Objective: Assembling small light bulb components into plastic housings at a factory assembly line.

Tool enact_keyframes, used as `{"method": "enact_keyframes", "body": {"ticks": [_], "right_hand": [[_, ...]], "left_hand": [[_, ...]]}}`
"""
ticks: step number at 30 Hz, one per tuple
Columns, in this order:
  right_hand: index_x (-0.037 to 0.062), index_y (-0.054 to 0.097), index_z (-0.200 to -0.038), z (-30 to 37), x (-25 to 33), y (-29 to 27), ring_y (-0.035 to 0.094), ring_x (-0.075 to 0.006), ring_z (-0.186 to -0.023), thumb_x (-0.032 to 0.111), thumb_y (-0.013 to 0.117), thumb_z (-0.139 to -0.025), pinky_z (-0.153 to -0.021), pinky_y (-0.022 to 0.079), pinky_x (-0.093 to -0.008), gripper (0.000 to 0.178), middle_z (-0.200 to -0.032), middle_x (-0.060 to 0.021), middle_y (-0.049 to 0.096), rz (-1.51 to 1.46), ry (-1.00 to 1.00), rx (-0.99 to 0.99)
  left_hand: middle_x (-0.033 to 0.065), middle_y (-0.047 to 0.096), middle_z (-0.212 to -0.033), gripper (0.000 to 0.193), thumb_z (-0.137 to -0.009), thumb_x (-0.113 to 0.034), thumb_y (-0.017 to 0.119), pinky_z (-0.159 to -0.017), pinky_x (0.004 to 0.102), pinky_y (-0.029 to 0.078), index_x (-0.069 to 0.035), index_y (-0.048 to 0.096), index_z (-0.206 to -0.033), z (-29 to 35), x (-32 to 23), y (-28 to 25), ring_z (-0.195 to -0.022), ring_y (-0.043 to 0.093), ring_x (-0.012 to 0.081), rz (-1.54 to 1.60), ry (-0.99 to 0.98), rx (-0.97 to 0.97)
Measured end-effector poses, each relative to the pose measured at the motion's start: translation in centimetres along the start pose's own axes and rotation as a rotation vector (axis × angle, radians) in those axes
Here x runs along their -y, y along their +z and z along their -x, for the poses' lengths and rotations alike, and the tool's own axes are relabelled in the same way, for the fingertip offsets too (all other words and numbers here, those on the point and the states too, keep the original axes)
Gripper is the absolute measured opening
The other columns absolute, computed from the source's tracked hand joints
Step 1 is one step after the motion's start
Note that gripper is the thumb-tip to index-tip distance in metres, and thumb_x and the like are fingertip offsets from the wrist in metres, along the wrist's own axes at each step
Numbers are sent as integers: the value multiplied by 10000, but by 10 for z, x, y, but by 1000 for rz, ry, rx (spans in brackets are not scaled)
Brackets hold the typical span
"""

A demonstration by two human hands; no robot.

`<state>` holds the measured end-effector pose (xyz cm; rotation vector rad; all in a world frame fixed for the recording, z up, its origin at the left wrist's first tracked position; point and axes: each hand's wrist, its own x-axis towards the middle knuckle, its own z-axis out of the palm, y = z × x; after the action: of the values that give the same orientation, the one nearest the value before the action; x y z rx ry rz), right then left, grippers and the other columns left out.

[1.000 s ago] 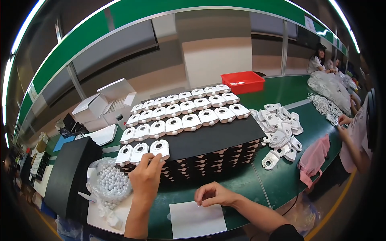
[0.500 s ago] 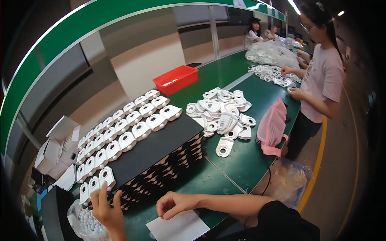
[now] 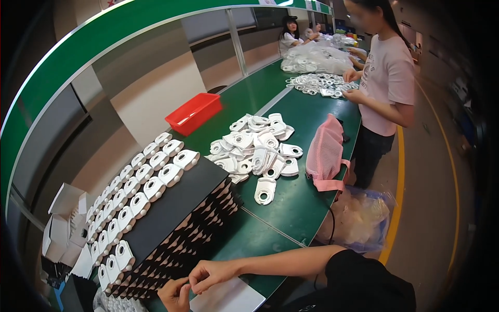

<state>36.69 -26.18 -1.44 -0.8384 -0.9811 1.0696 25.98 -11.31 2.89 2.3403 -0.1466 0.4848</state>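
My left hand (image 3: 174, 295) and my right hand (image 3: 212, 274) meet at the front corner of the bench, fingertips almost together. Both are closed in a pinch; whatever they hold, if anything, is too small to make out. Under them lies a white sheet (image 3: 234, 297), partly covered. Beside my left hand rises a stack of black trays (image 3: 179, 221). On its top, white moulded parts with round holes (image 3: 125, 217) stand in slanting rows, small white balls at their edges. A bag of white balls (image 3: 117, 303) sits at the stack's near left foot.
Loose white parts (image 3: 260, 143) are heaped on the green bench (image 3: 283, 221), behind them a red bin (image 3: 192, 113). A pink mesh bag (image 3: 325, 151) lies at the right edge. A co-worker (image 3: 387, 78) stands beyond it, handling white pieces. An opened white box (image 3: 62, 223) stands far left.
My left hand has come down and right from the tray's front parts, its spread fingers now closed beside my right hand. The whole view has shifted, so the bench appears further left.
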Motion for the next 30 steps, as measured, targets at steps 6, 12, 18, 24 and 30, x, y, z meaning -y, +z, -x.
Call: {"method": "enact_keyframes", "body": {"ticks": [6,12,18,24,30], "right_hand": [[15,595,-700,-3,-9,0,478,-51,-594,260,606,-834,-538,377,-196,279,-647,-3,567,181,-55,-180],[-15,586,-689,-3,-5,-2,524,-136,-572,300,637,-777,-541,409,-275,332,-610,-74,575,497,-88,-434],[-2,593,-714,-2,-9,-3,573,-223,-594,292,632,-755,-558,430,-316,300,-643,-115,601,691,-145,-532],[-2,598,-776,-4,-14,-3,588,-210,-670,164,639,-754,-604,451,-291,172,-741,-94,612,584,-305,-467],[-12,622,-794,-5,-13,-7,599,-224,-693,110,603,-757,-621,453,-303,129,-748,-107,616,594,-384,-410]], "left_hand": [[118,635,-778,98,-777,-27,579,-632,254,459,34,624,-839,4,6,9,-683,590,152,55,-53,-25],[119,635,-757,89,-791,-25,578,-621,260,462,34,622,-843,4,13,16,-671,594,155,24,-139,-71],[120,637,-747,78,-798,-39,592,-608,272,469,22,628,-829,0,12,19,-643,598,178,-97,-49,-83],[142,635,-737,132,-796,-90,621,-579,287,472,23,632,-864,6,18,22,-639,605,203,-193,-39,-99],[135,638,-778,149,-827,-98,601,-607,273,484,45,627,-861,8,22,20,-649,580,186,-139,-94,-111]]}}
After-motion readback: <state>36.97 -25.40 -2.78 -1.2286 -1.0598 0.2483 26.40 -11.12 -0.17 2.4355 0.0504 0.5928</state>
